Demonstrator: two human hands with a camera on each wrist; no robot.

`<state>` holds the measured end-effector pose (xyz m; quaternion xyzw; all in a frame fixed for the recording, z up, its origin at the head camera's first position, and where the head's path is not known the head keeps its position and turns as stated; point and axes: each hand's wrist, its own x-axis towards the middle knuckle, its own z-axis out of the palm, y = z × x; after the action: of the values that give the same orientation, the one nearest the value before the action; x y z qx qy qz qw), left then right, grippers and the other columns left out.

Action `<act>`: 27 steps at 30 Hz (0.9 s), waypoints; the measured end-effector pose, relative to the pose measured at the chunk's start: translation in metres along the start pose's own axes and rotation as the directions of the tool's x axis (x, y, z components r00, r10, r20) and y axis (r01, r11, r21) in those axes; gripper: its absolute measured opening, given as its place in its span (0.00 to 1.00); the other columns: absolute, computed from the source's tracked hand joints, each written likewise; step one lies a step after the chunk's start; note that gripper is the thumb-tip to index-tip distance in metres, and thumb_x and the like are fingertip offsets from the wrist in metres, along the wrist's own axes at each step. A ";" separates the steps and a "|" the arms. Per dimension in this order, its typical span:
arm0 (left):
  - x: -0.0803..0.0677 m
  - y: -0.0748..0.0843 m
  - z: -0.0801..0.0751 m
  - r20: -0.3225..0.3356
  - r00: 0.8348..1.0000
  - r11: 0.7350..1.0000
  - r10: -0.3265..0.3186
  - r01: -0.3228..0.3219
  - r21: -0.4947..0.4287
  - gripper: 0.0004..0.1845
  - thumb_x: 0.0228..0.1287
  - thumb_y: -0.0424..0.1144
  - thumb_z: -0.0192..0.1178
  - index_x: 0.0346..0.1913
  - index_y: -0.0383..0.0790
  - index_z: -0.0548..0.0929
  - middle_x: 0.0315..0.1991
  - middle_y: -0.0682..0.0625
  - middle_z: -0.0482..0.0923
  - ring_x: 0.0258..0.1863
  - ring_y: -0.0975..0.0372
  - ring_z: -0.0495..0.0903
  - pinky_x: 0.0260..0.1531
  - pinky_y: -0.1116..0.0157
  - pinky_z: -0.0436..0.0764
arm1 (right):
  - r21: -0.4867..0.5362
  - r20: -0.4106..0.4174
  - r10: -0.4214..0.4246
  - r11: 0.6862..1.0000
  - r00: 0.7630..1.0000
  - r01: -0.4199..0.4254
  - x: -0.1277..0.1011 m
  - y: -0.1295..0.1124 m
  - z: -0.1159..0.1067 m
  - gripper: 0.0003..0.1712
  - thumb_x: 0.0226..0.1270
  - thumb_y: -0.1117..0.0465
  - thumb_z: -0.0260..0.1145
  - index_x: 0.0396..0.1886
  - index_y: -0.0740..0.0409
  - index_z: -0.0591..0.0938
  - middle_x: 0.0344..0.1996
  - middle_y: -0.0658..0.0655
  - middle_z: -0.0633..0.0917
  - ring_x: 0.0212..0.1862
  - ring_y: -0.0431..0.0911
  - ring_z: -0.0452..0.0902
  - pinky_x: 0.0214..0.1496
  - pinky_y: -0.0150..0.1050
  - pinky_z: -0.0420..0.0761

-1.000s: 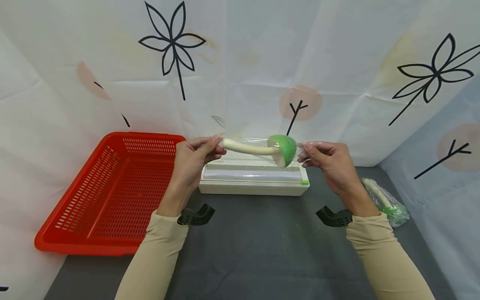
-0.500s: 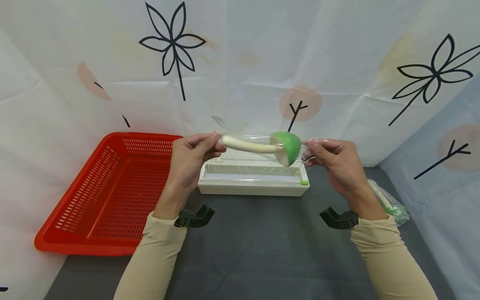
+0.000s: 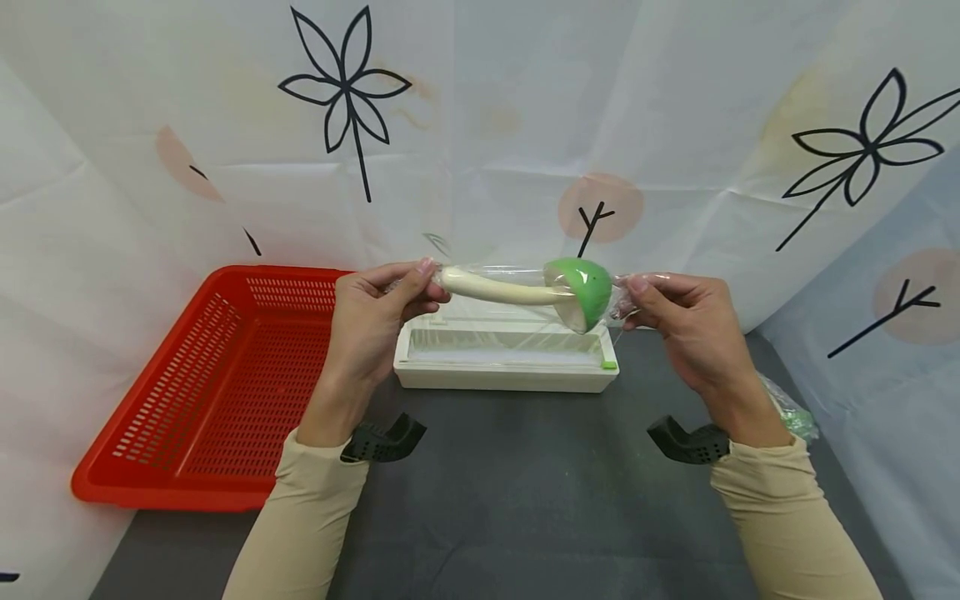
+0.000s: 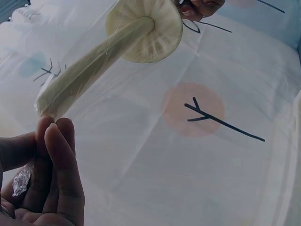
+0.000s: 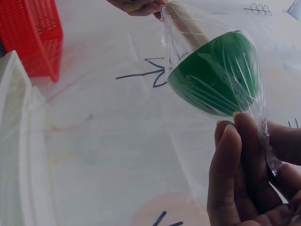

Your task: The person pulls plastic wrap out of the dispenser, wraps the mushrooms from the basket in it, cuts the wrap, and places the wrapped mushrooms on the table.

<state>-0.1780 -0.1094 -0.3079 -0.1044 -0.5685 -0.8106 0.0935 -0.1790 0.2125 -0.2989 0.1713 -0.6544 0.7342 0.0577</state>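
**Printed white backdrop (image 3: 487,125), film-wrapped mushroom (image 3: 525,292) held across it**

Over a dark tabletop (image 3: 517,500), the mushroom hangs nearly level between two pinching hands: the left hand (image 3: 371,321) grips film at the stem (image 3: 472,284) end, the right hand (image 3: 693,329) grips film past the green cap (image 3: 595,287). It should be light and fairly stiff, the clear film (image 5: 165,42) slick and easily torn — best held by its gathered ends. The left wrist view shows ribbing under the cap and a crumpled wad (image 4: 22,182) — neither discernible from the head.

White cloth (image 3: 495,158) with black leaf outlines (image 3: 345,86) and pink discs (image 3: 622,221) hung creased behind a dark grey table (image 3: 510,500), looking bluish at the right.
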 end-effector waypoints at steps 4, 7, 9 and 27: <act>-0.003 0.002 0.001 0.007 1.000 1.000 -0.006 0.006 0.006 0.05 0.69 0.30 0.65 0.38 0.37 0.91 0.25 0.48 0.86 0.28 0.60 0.87 0.35 0.64 0.86 | -0.015 0.004 0.000 1.000 1.000 0.000 -0.003 -0.002 -0.001 0.10 0.74 0.72 0.62 0.41 0.67 0.90 0.38 0.56 0.90 0.33 0.43 0.85 0.35 0.35 0.84; -0.008 0.002 0.000 0.011 1.000 1.000 -0.006 0.006 0.020 0.05 0.69 0.28 0.64 0.40 0.32 0.90 0.25 0.47 0.86 0.28 0.60 0.87 0.36 0.64 0.86 | -0.006 0.004 -0.003 1.000 1.000 0.003 -0.008 -0.002 -0.001 0.10 0.74 0.74 0.61 0.41 0.68 0.89 0.38 0.57 0.90 0.34 0.44 0.85 0.35 0.36 0.85; -0.012 0.002 -0.001 0.010 1.000 0.999 -0.008 0.008 0.036 0.05 0.69 0.28 0.64 0.40 0.31 0.89 0.25 0.47 0.86 0.28 0.60 0.87 0.37 0.63 0.86 | 0.012 0.005 -0.009 1.000 1.000 0.009 -0.012 0.000 0.001 0.11 0.73 0.75 0.60 0.42 0.70 0.89 0.38 0.58 0.90 0.36 0.45 0.85 0.35 0.38 0.85; -0.070 -0.040 0.007 0.058 0.984 0.985 -0.170 0.170 0.013 0.16 0.61 0.20 0.66 0.27 0.34 0.69 0.34 0.42 0.88 0.32 0.55 0.90 0.43 0.54 0.86 | 0.000 0.123 0.251 0.967 0.960 -0.253 -0.064 0.044 0.014 0.15 0.84 0.60 0.51 0.55 0.65 0.79 0.48 0.56 0.82 0.47 0.44 0.84 0.45 0.42 0.86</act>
<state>-0.1206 -0.0867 -0.3608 -0.0792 -0.5813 -0.8098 0.0074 -0.1309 0.2018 -0.3603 0.1316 -0.6673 0.7289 -0.0777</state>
